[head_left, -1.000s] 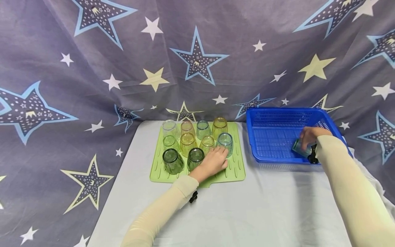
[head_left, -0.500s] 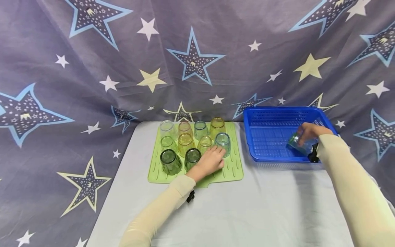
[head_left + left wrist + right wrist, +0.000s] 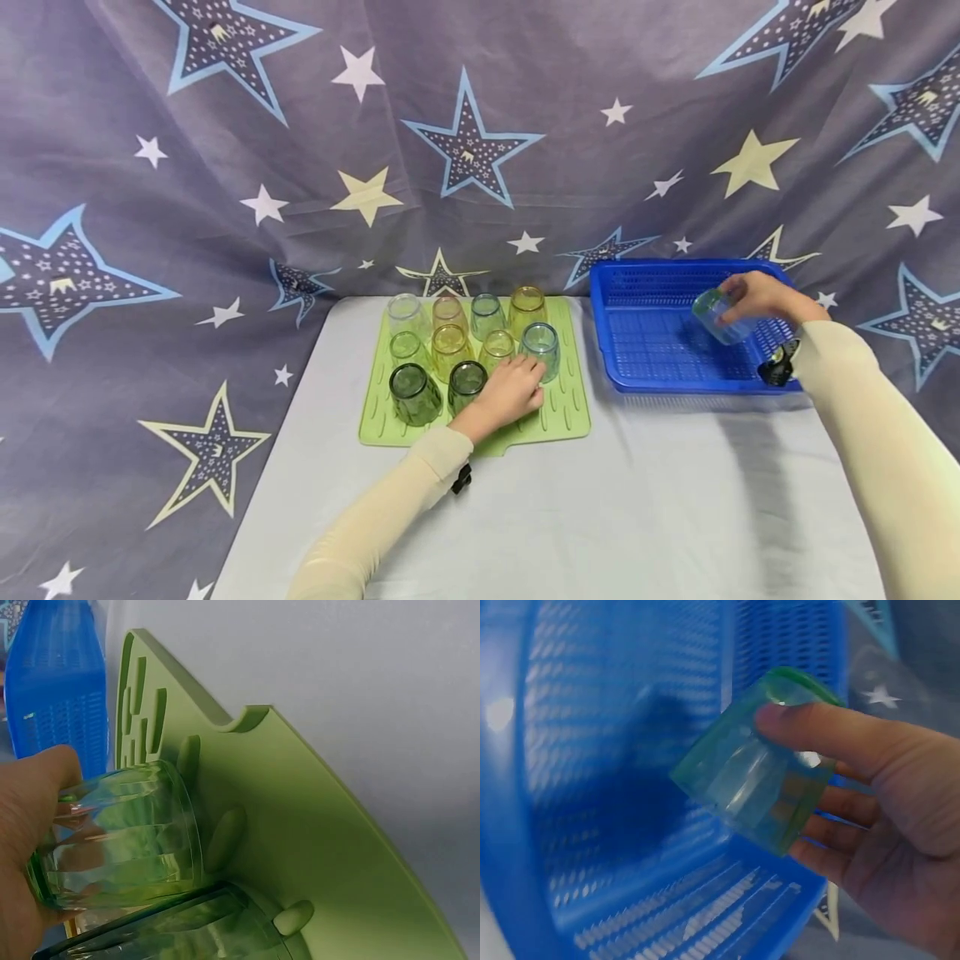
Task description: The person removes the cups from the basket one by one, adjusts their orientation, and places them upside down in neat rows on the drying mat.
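Observation:
At the front of the green drying mat (image 3: 566, 408), my left hand (image 3: 508, 392) grips an upside-down clear green glass (image 3: 127, 832). That glass is hidden under the hand in the head view; its rim sits at the mat in the left wrist view. A dark green glass (image 3: 187, 930) stands right beside it. My right hand (image 3: 768, 298) holds a pale green-blue glass (image 3: 750, 776) over the blue plastic basket (image 3: 611, 350), thumb on one side and fingers on the other. The glass is tilted.
Several upside-down coloured glasses stand in rows on the mat, among them a blue glass (image 3: 542, 350) close to my left fingers and a yellow glass (image 3: 527, 308) behind it. White cloth (image 3: 637, 500) covers the table. A star-patterned curtain (image 3: 315, 108) hangs behind.
My right hand has raised the pale glass from low in the basket and tilted it. The left hand stays in place on the mat. The head view has shifted slightly.

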Available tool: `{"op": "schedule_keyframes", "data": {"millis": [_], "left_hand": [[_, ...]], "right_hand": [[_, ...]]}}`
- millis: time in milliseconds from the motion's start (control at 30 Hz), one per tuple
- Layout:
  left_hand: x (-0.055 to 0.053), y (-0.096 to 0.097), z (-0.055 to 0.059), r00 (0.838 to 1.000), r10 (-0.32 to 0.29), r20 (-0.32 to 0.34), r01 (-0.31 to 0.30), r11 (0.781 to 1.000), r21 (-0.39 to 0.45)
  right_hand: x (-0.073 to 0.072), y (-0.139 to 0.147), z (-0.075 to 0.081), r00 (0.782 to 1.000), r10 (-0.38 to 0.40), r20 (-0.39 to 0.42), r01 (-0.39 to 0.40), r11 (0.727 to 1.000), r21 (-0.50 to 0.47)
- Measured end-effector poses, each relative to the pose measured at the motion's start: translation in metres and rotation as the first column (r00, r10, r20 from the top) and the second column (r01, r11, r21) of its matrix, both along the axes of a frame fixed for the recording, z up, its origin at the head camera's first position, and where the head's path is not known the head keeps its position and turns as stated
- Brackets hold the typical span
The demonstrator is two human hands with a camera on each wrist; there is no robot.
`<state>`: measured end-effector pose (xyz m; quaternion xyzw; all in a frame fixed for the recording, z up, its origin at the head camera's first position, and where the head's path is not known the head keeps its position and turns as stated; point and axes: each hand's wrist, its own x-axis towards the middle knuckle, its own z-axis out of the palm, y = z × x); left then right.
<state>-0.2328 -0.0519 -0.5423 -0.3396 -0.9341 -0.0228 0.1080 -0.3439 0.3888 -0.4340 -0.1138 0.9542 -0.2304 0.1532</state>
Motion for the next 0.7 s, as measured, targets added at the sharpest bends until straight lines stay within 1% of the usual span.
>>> {"op": "schedule_keyframes", "data": {"millis": [133,233,333,433,467,567,667,700], "left_hand": [[0.001,0.000,0.000,1.000,-0.003,0.014,0.003,1.000,0.000],[0.001,0.000,0.002,1.000,-0.009,0.017,0.009,1.000,0.001],[0.001,0.001,0.005,0.999,-0.024,-0.023,0.025,0.999,0.024],[-0.002,0.003,0.011,0.994,-0.049,-0.102,0.058,0.995,0.087],[-0.003,0.004,0.014,0.990,-0.056,-0.130,0.070,0.991,0.111],[-0.008,0.006,0.027,0.981,-0.064,-0.184,0.099,0.977,0.191],[-0.013,0.008,0.044,0.981,-0.037,-0.190,0.087,0.962,0.258],[-0.015,0.009,0.050,0.982,-0.023,-0.188,0.076,0.956,0.283]], "right_hand": [[0.004,-0.005,0.016,0.996,-0.084,0.022,0.086,0.988,-0.131],[0.008,-0.012,0.028,0.993,-0.119,0.022,0.121,0.975,-0.188],[0.012,-0.021,0.038,0.991,-0.132,-0.011,0.126,0.966,-0.227],[0.017,-0.031,0.046,0.989,-0.137,-0.050,0.119,0.956,-0.267],[0.019,-0.035,0.049,0.988,-0.139,-0.068,0.115,0.953,-0.280],[0.024,-0.048,0.055,0.980,-0.153,-0.130,0.101,0.935,-0.341],[0.030,-0.062,0.059,0.969,-0.168,-0.183,0.076,0.902,-0.425],[0.031,-0.068,0.060,0.966,-0.169,-0.194,0.063,0.886,-0.459]]}}
